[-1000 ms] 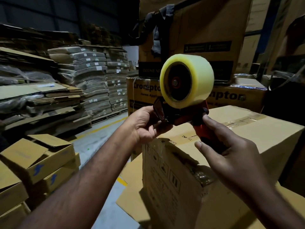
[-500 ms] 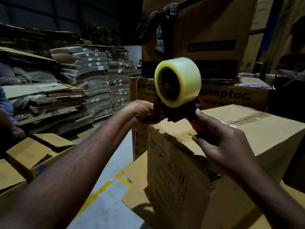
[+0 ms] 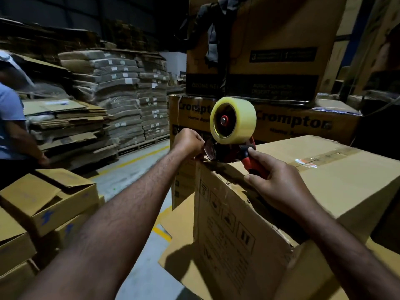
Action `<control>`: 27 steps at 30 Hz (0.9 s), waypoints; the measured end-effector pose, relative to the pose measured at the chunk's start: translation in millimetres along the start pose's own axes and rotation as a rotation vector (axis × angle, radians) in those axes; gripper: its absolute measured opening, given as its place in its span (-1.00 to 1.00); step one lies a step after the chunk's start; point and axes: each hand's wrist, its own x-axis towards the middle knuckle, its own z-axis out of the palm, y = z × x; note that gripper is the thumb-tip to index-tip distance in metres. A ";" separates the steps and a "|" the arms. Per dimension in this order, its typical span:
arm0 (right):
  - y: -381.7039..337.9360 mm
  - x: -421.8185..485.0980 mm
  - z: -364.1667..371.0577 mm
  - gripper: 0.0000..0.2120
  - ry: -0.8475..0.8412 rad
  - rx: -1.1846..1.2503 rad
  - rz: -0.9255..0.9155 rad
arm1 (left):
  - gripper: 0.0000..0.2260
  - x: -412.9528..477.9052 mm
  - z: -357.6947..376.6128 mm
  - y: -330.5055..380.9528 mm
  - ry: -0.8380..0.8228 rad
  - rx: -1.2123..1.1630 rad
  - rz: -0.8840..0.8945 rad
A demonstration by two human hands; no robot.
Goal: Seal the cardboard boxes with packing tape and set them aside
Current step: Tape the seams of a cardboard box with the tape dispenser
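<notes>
A large brown cardboard box (image 3: 337, 180) stands in front of me, with tape along its top seam and printed handling symbols on its near side. My right hand (image 3: 279, 187) grips the red handle of a tape dispenser (image 3: 229, 150) carrying a yellowish roll of clear packing tape (image 3: 234, 120). The dispenser's front rests at the box's far left top corner. My left hand (image 3: 189, 144) is closed at that corner, pinching at the dispenser's front, where the tape end appears to be.
Stacked printed cartons (image 3: 292, 124) rise right behind the box. Small open boxes (image 3: 49, 202) sit at lower left. Piles of flattened cardboard (image 3: 71, 126) and wrapped bundles (image 3: 121, 89) stand on pallets beyond a grey floor with yellow lines. Another person (image 3: 10, 126) bends at the left edge.
The dispenser has come down from above the box to its far left top corner, both hands moving with it. A person has entered at the left edge.
</notes>
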 end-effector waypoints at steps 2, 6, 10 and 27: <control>-1.8 -0.5 0.6 -0.36 0.000 -0.002 -0.010 | -0.85 2.9 -2.7 -2.3 0.017 0.004 0.000; -7.6 -5.3 3.2 -0.36 -0.019 -0.038 -0.033 | -0.88 6.6 -12.1 -15.8 0.098 -0.010 -0.044; -9.8 -8.4 5.3 -0.34 -0.024 -0.084 -0.045 | -0.92 4.0 -7.8 -29.7 0.028 -0.137 -0.142; -5.7 -13.0 7.2 -0.34 -0.044 -0.101 -0.054 | -0.95 -3.6 -8.0 -34.9 -0.072 -0.362 -0.339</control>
